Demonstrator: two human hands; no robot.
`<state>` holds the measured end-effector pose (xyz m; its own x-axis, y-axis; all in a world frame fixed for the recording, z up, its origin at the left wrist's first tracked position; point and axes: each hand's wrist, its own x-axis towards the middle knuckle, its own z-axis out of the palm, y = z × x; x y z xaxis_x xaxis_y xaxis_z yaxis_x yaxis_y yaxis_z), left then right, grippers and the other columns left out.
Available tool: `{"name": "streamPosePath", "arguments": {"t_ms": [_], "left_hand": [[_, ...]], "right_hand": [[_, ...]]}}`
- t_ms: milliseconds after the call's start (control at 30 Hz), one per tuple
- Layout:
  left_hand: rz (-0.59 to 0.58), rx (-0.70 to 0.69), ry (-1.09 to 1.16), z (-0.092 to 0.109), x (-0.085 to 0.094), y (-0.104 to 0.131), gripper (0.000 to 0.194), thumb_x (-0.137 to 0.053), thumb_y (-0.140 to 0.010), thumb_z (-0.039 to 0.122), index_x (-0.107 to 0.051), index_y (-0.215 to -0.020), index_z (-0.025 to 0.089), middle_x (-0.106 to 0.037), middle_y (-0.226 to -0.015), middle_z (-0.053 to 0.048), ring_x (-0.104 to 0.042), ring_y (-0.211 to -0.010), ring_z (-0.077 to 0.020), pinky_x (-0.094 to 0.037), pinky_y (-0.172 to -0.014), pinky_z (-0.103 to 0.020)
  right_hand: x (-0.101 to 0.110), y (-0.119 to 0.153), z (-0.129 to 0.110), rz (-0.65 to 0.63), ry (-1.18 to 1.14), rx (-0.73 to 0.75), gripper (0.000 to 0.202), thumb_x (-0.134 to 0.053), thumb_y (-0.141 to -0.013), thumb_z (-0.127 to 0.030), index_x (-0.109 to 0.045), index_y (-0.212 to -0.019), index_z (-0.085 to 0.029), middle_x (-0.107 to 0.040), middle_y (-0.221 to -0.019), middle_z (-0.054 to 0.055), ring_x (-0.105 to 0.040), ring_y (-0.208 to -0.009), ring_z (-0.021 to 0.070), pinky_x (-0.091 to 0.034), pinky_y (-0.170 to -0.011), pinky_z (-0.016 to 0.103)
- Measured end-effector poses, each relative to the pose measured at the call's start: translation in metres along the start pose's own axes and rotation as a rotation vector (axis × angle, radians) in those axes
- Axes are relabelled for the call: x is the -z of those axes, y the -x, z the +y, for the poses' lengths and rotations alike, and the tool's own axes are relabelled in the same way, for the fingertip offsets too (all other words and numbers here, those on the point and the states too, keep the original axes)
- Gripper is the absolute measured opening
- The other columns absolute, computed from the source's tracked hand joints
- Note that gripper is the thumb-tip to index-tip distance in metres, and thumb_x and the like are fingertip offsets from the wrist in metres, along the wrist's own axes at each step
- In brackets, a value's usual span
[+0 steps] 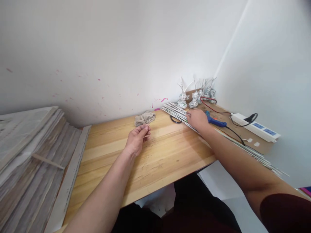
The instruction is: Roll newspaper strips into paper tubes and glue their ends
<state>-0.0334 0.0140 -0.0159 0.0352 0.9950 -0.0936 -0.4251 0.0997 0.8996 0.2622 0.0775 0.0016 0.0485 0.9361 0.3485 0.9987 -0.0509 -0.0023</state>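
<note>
Over the middle of the wooden table (102, 152), my left hand (138, 139) is closed, its thumb pressed against the curled fingers. Whatever is pinched there, if anything, is too small to make out. My right hand (198, 119) lies on a long bundle of thin rolled paper sticks (175, 110), its fingers bent down onto them; the fingertips are partly hidden. Part of the bundle runs under my right forearm toward the lower right. Just beyond my left hand sits a crumpled grey-beige cloth (145, 118). A black loop-shaped handle (175, 120) pokes out from beneath the sticks.
A blue glue gun (216, 122) lies right of my right hand, on a brown board (255, 142). Behind it runs a white power strip (254, 127) with a black plug. Several woven paper figures (182, 101) stand in the corner. Stacked newspapers (48, 145) fill the left side.
</note>
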Motion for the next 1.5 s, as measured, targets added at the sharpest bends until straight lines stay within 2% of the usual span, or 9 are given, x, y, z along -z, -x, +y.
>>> {"name": "streamPosePath", "arguments": {"t_ms": [133, 333, 467, 600, 733, 833, 1100, 1233, 1500], "left_hand": [[-0.002, 0.003, 0.03, 0.0, 0.0, -0.001, 0.041, -0.089, -0.057, 0.032, -0.07, -0.09, 0.015, -0.066, -0.081, 0.0, -0.057, -0.062, -0.0064, -0.047, -0.052, -0.017], [-0.012, -0.003, 0.046, 0.001, 0.003, -0.004, 0.044, -0.089, -0.058, 0.031, -0.069, -0.094, 0.016, -0.067, -0.085, -0.001, -0.057, -0.063, -0.0062, -0.048, -0.055, -0.018], [-0.012, -0.078, -0.043, -0.001, 0.005, -0.006, 0.037, -0.088, -0.06, 0.039, -0.066, -0.075, 0.014, -0.059, -0.069, 0.001, -0.053, -0.06, -0.0072, -0.044, -0.052, -0.018], [-0.066, -0.13, -0.137, -0.006, 0.005, -0.007, 0.037, -0.083, -0.066, 0.045, -0.063, -0.072, 0.015, -0.06, -0.07, 0.0, -0.052, -0.061, -0.0085, -0.043, -0.053, -0.019], [-0.026, -0.174, -0.162, -0.008, 0.006, -0.009, 0.04, -0.081, -0.068, 0.05, -0.06, -0.071, 0.016, -0.057, -0.067, 0.001, -0.052, -0.061, -0.0096, -0.043, -0.052, -0.02], [0.027, -0.203, -0.149, -0.008, 0.008, -0.012, 0.042, -0.08, -0.067, 0.053, -0.059, -0.07, 0.016, -0.057, -0.066, 0.001, -0.051, -0.059, -0.0093, -0.043, -0.053, -0.02], [0.179, -0.335, -0.285, -0.01, 0.021, -0.021, 0.029, -0.077, -0.072, 0.041, -0.063, -0.076, 0.015, -0.061, -0.067, 0.001, -0.053, -0.059, -0.0087, -0.046, -0.06, -0.022], [0.243, -0.263, -0.148, -0.011, 0.023, -0.023, 0.025, -0.078, -0.072, 0.034, -0.063, -0.079, 0.014, -0.061, -0.066, 0.002, -0.052, -0.056, -0.0065, -0.044, -0.057, -0.019], [0.155, -0.072, 0.159, -0.005, 0.024, -0.018, 0.033, -0.083, -0.068, 0.02, -0.066, -0.095, 0.014, -0.065, -0.075, 0.002, -0.058, -0.06, -0.0052, -0.049, -0.06, -0.017]], "right_hand": [[0.001, -0.003, -0.031, 0.099, -0.156, 0.121, 0.03, -0.054, -0.091, -0.029, -0.076, -0.104, -0.013, -0.072, -0.104, 0.018, -0.063, -0.102, 0.0294, -0.044, -0.09, 0.038], [-0.002, 0.001, -0.118, -0.139, -0.848, 0.202, 0.025, -0.06, -0.088, -0.036, -0.077, -0.092, -0.018, -0.077, -0.091, 0.005, -0.068, -0.083, 0.0195, -0.048, -0.075, 0.029], [-0.014, 0.005, -0.148, -0.141, -0.876, 0.265, 0.019, -0.061, -0.087, -0.031, -0.076, -0.086, -0.019, -0.077, -0.088, 0.004, -0.067, -0.081, 0.0193, -0.048, -0.073, 0.029], [-0.034, 0.01, -0.151, -0.002, -0.799, 0.382, 0.02, -0.058, -0.087, -0.022, -0.075, -0.096, -0.017, -0.074, -0.097, 0.008, -0.065, -0.084, 0.0199, -0.048, -0.077, 0.03], [-0.046, 0.012, -0.148, -0.022, -0.744, 0.452, 0.019, -0.056, -0.088, -0.02, -0.074, -0.095, -0.017, -0.072, -0.094, 0.009, -0.064, -0.088, 0.0217, -0.048, -0.083, 0.032], [-0.048, 0.012, -0.148, -0.012, -0.754, 0.426, 0.024, -0.056, -0.088, -0.018, -0.072, -0.106, -0.016, -0.071, -0.102, 0.01, -0.063, -0.094, 0.0226, -0.048, -0.087, 0.033], [-0.049, 0.008, -0.149, -0.03, -0.694, 0.463, 0.037, -0.057, -0.089, -0.022, -0.067, -0.123, -0.013, -0.067, -0.117, 0.014, -0.058, -0.11, 0.0272, -0.045, -0.098, 0.037], [-0.049, 0.007, -0.149, -0.03, -0.633, 0.495, 0.044, -0.057, -0.089, -0.024, -0.062, -0.131, -0.012, -0.064, -0.125, 0.016, -0.054, -0.114, 0.0299, -0.043, -0.101, 0.041], [-0.053, 0.004, -0.149, -0.033, -0.601, 0.526, 0.042, -0.059, -0.088, -0.026, -0.065, -0.128, -0.012, -0.066, -0.122, 0.016, -0.055, -0.111, 0.0321, -0.042, -0.1, 0.043]]}}
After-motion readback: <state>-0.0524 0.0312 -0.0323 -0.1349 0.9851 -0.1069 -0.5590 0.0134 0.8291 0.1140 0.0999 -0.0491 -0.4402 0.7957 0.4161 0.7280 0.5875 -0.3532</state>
